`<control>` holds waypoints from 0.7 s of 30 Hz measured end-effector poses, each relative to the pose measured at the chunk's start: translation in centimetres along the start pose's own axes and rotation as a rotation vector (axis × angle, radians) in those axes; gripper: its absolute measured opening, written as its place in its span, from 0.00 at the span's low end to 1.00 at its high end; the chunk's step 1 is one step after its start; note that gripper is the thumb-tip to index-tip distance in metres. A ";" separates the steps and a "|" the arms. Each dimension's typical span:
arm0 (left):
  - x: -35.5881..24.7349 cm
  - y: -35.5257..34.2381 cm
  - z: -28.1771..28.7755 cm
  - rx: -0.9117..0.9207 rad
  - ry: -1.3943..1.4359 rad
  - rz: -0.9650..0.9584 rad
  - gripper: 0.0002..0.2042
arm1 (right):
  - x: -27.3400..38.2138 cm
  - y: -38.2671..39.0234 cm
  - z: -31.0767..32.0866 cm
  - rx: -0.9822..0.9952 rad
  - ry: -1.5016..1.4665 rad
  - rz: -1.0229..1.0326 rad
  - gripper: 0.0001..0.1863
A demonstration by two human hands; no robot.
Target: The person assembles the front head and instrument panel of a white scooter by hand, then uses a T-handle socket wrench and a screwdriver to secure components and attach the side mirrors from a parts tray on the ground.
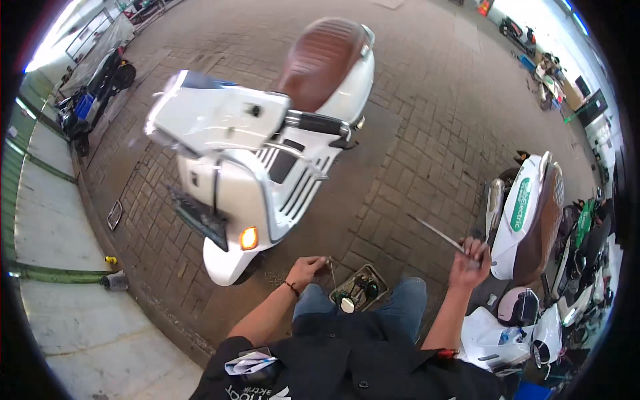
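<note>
My right hand (472,261) is closed round one end of a long thin metal rod (437,232), which points away to the upper left; the fist hides that end. In front of my left knee, my left hand (309,269) is closed in a pinch, fingertips together. A thin strand (334,275) seems to hang from those fingertips, too small to name. Between my knees, a shallow tray (381,287) on the ground holds dark parts (363,288). A white round piece (347,305) shows at its near edge.
A white scooter (230,180) with a brown seat (323,60) and lit orange indicator (249,238) stands ahead on the left. To my right are a white body panel with a brown seat (537,227), a pink helmet (518,305) and white scooter parts (490,337). A wall (63,260) runs along the left.
</note>
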State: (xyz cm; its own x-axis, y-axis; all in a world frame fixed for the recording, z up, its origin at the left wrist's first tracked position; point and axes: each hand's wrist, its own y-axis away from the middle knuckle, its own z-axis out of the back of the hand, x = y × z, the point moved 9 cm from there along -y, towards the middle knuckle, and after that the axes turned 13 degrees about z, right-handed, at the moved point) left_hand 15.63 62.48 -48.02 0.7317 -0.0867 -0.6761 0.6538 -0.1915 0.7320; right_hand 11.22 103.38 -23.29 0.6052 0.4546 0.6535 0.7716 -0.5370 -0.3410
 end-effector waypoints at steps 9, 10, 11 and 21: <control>-14.3 16.3 6.0 0.340 0.784 -0.223 0.12 | 6.5 16.4 -23.8 0.423 -0.470 -0.038 0.23; -15.2 17.5 6.7 0.381 0.816 -0.249 0.13 | 6.5 17.7 -24.9 0.457 -0.485 -0.042 0.23; -15.7 18.6 7.3 0.440 0.776 -0.270 0.12 | 6.5 19.0 -25.4 0.480 -0.452 -0.043 0.23; -9.4 25.4 8.7 0.620 0.598 -0.060 0.11 | 10.9 35.8 -22.8 0.236 -0.397 0.282 0.21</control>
State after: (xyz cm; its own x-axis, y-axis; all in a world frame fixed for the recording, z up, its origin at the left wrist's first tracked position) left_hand 23.65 49.96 -23.78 0.7916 0.4367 -0.4274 0.5989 -0.6935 0.4005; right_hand 41.00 72.92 -13.00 0.7874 0.5740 0.2249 0.5641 -0.5237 -0.6384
